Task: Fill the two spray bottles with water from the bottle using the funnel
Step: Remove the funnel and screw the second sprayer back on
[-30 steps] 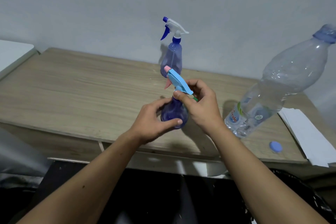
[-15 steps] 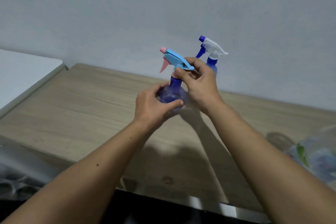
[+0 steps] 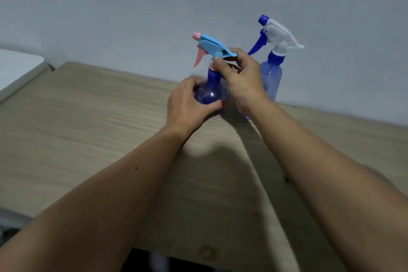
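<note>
Since a second ago both hands carry the round spray bottle [image 3: 210, 93] back toward the wall, water bottle out of view. Left hand [image 3: 187, 104] wraps its round body; right hand [image 3: 240, 79] pinches the light-blue trigger head [image 3: 215, 49]. Second spray bottle [image 3: 271, 73] stands upright just behind the right hand on the wooden table [image 3: 88, 117].

Round spray bottle [image 3: 210, 95] now set beside tall spray bottle [image 3: 270, 77].

Bare wooden table [image 3: 92, 121] lies open left of both hands; the white-headed spray bottle [image 3: 272, 77] crowds the right.
</note>
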`<state>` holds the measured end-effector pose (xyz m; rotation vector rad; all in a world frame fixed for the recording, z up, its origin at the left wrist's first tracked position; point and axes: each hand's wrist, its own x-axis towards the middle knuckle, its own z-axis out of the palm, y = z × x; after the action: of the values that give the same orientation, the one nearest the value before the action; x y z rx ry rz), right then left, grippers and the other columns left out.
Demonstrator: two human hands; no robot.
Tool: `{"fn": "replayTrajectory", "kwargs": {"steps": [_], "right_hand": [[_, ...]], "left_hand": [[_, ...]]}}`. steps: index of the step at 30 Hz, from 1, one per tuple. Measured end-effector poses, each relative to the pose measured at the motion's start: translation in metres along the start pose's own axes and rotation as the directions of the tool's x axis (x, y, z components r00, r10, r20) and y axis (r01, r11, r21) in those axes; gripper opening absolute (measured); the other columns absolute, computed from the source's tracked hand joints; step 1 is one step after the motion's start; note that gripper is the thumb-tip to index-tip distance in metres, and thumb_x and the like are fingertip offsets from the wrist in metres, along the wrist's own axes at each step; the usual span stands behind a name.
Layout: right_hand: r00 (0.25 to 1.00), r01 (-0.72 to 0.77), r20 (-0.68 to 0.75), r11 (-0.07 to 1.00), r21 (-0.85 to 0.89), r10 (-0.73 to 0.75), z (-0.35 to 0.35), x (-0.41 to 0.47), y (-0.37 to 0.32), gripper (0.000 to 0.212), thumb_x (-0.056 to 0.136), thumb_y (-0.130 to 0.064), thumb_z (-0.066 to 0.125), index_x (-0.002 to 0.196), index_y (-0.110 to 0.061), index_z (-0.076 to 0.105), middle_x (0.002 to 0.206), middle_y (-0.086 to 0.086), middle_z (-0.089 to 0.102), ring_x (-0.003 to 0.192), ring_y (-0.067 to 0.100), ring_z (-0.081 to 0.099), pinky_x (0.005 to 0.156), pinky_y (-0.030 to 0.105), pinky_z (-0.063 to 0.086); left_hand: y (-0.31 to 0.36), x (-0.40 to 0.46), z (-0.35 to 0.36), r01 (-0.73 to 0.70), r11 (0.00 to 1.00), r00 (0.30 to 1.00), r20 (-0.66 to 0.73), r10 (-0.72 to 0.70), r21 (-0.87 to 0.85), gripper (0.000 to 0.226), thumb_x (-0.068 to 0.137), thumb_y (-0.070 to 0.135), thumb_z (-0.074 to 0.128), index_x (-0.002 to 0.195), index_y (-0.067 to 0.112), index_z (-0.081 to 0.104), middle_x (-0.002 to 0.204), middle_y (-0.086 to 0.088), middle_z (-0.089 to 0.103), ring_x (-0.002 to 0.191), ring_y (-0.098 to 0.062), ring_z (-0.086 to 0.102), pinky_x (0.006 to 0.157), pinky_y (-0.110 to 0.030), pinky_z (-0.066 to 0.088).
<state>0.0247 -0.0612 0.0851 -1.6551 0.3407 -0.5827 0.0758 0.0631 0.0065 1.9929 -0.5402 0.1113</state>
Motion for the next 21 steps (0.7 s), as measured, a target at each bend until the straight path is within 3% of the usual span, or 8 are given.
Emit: {"fn": "replayTrajectory", "kwargs": {"steps": [8,15,18,21], "right_hand": [[0.999,-0.008,-0.036,1.000,-0.002,0.008,0.007,-0.003,0.007,0.019,0.102,-0.018,0.068,0.121,-0.020,0.066,0.111,-0.004,0.076,0.105,0.005,0.074,0.096,0.028,0.061],[0.998,-0.008,-0.067,1.000,0.013,0.009,0.010,-0.006,0.008,0.016,0.102,-0.020,0.068,0.117,-0.022,0.066,0.113,-0.006,0.075,0.111,0.009,0.072,0.100,0.032,0.060],[0.997,-0.011,-0.076,1.000,0.020,0.013,0.011,-0.008,0.008,0.016,0.102,-0.021,0.067,0.118,-0.022,0.066,0.109,-0.011,0.074,0.105,0.002,0.072,0.096,0.026,0.060],[0.995,-0.027,-0.092,0.999,0.030,0.029,0.009,-0.008,0.005,0.019,0.100,-0.019,0.070,0.119,-0.019,0.069,0.106,-0.012,0.075,0.098,-0.004,0.071,0.095,0.025,0.060]], "left_hand": [[-0.001,-0.001,0.000,-0.035,0.999,0.999,0.005,0.035,-0.019,0.068,0.067,0.060,0.094,0.119,0.034,0.059,0.115,0.014,0.067,0.103,-0.006,0.066,0.090,-0.041,0.062],[-0.011,-0.001,-0.003,-0.013,0.992,0.997,0.077,0.023,-0.123,0.081,0.072,0.044,0.096,0.142,0.024,0.061,0.133,0.011,0.067,0.118,-0.003,0.066,0.100,-0.025,0.059],[-0.010,-0.001,-0.003,-0.004,0.991,0.997,0.077,0.014,-0.132,0.081,0.071,0.041,0.098,0.141,0.023,0.061,0.133,0.011,0.068,0.117,0.000,0.066,0.099,-0.020,0.058],[-0.007,-0.001,-0.004,-0.010,0.993,0.997,0.078,0.019,-0.120,0.082,0.071,0.042,0.098,0.142,0.024,0.061,0.133,0.011,0.068,0.118,-0.002,0.066,0.101,-0.027,0.060]]}}
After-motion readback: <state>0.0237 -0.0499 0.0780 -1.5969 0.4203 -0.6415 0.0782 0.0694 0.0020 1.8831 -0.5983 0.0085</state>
